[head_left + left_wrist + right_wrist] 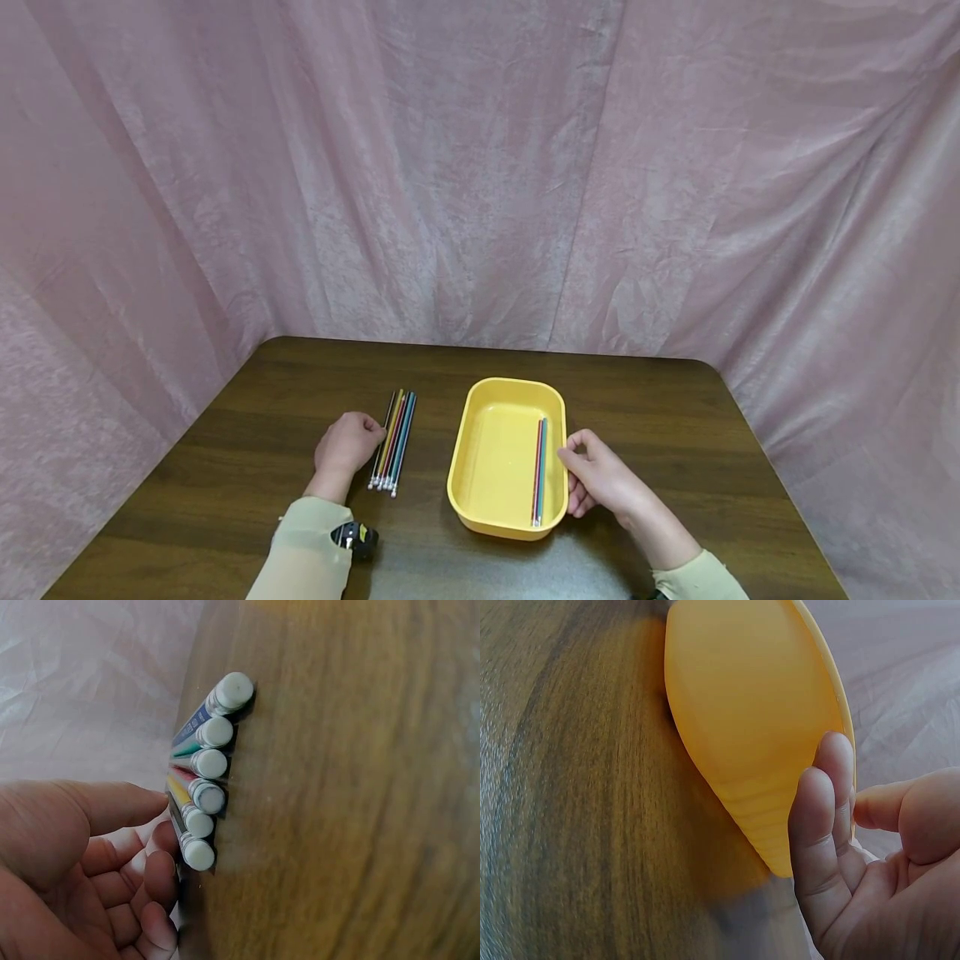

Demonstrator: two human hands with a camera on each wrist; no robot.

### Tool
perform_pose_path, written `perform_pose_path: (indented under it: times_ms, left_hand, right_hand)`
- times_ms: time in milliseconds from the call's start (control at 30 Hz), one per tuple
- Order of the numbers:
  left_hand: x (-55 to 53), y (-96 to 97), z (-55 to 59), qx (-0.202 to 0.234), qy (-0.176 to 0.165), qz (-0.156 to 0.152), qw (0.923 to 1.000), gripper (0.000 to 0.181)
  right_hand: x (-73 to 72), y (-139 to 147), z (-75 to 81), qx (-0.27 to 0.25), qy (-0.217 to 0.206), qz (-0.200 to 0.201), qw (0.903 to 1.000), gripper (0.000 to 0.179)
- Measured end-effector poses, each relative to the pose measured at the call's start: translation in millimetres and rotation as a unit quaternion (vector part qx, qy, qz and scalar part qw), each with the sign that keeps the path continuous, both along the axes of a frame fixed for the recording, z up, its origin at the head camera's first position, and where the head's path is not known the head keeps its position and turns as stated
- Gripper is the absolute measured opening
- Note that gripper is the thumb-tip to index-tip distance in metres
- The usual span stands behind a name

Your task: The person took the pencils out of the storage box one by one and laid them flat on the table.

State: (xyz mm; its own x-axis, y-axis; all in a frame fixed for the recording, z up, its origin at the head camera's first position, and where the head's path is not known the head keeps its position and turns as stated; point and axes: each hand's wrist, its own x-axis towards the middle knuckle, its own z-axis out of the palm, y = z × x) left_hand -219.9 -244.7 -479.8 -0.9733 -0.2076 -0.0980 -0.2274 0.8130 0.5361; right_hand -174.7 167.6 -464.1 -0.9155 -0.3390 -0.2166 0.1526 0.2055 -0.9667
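Note:
Several pencils with white erasers lie side by side left of the yellow tray; in the left wrist view their eraser ends face the camera. My left hand [349, 445] is at the row's left edge, thumb and forefinger pinching the black pencil [177, 817], which still lies beside the yellow pencil [182, 796]. On the other side, my right hand [596, 477] grips the right wall of the yellow tray [460, 450], thumb over the rim and fingers against the outside. Inside the tray, a red pencil [536, 475] and a blue pencil [542, 475] lie along its right side.
The brown wooden table [660, 400] carries the tray and pencils. Pink curtains [480, 167] hang behind the table and at both sides. A dark wrist device [356, 538] sits at the left sleeve.

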Motion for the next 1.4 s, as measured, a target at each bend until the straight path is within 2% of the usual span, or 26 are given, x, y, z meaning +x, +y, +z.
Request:
perform_pose_path:
  times_ms: [467,967,1133,1400]
  left_hand:
    - [-0.1,2.7,-1.1,0.005,-0.006,-0.001,1.0000,0.017]
    - [-2.4,-0.7,-2.4,0.016,0.014,-0.009,0.9997,0.021]
    - [-1.6,5.3,5.4,0.027,0.032,-0.008,0.9991,0.025]
    - [5.1,24.5,26.9,0.041,0.075,-0.019,0.9962,0.028]
  right_hand:
    - [0.6,-0.3,-0.9,0.001,0.002,-0.002,1.0000,0.023]
    - [0.5,-0.4,-2.0,-0.002,0.004,-0.004,1.0000,0.022]
    - [0.8,0.1,-3.3,0.000,0.004,-0.004,1.0000,0.022]
    - [0.7,0.2,-3.5,-0.001,0.006,-0.003,1.0000,0.022]
